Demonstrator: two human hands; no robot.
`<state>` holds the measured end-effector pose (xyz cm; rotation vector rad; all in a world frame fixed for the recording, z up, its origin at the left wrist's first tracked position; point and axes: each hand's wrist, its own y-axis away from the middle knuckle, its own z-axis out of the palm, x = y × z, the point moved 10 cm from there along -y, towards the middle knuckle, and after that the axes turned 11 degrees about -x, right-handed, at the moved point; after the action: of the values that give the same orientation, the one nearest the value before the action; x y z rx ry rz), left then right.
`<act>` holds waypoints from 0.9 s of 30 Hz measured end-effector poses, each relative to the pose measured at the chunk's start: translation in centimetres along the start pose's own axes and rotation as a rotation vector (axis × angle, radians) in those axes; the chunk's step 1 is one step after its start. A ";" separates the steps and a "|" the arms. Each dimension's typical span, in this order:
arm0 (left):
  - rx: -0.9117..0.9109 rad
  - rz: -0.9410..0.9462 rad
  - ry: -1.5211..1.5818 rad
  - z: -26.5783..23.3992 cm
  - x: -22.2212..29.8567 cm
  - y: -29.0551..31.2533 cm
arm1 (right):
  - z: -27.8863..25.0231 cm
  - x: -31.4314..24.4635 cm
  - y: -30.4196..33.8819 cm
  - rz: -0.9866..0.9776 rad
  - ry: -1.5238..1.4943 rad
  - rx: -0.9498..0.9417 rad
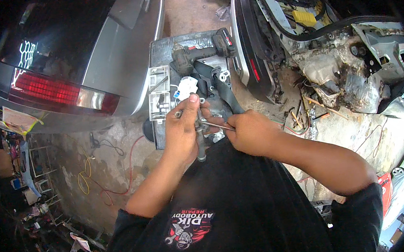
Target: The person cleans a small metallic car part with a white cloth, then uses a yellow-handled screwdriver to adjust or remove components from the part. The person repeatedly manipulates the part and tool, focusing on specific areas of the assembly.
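Looking down from the head camera: the left hand [182, 127] is wrapped around a short grey metal shaft-like part [200, 147], fingers closed on it with the thumb up top, so the part hangs in the air in front of the black shirt, just near of the worktop edge. The lower end of it pokes out below the fist. The right hand [249, 133] has its fingers pinched shut on a thin bright steel rod tool [217, 125] that runs left toward the part and meets it just beside the left thumb; can't tell exactly how the tip sits in there, the fingers cover it. My read is that the part is solid metal, stiff and a bit heavy for its size, probably greasy, so a full fist around the body is the way to hold it, not the ends. The rod looks light and springy, best pinched close to the working end. Behind the hands sits a grey metal worktop [159, 49] with a black-and-red cordless drill [201, 51] at the far side, a white plastic lamp housing [159, 94] on the left and a white and blue connector piece [186, 87] just beyond the left hand. Silver car rear with red tail lamp [49, 87] far left, stripped car body with a black bumper panel [253, 61] on the right, concrete floor [119, 155] with loose cables.
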<state>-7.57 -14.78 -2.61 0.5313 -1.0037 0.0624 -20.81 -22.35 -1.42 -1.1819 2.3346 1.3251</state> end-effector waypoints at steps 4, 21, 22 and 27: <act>0.153 0.042 -0.087 -2.3 0.3 -1.0 | -0.2 0.4 -3.0 -0.015 0.087 0.081; -0.263 -0.185 0.348 -2.5 1.4 -2.1 | -3.2 -2.0 0.8 -0.197 -0.464 -0.357; -0.279 -0.168 0.346 -2.4 1.9 -1.8 | -3.2 -2.2 1.3 -0.232 -0.575 -0.376; -0.295 -0.109 0.359 -1.0 4.5 -0.4 | -6.7 -3.9 4.4 -0.212 -0.364 -0.112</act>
<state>-4.22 -15.55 0.51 0.2894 -0.6178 -0.0846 -20.14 -24.32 7.24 -1.0766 1.8518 1.4663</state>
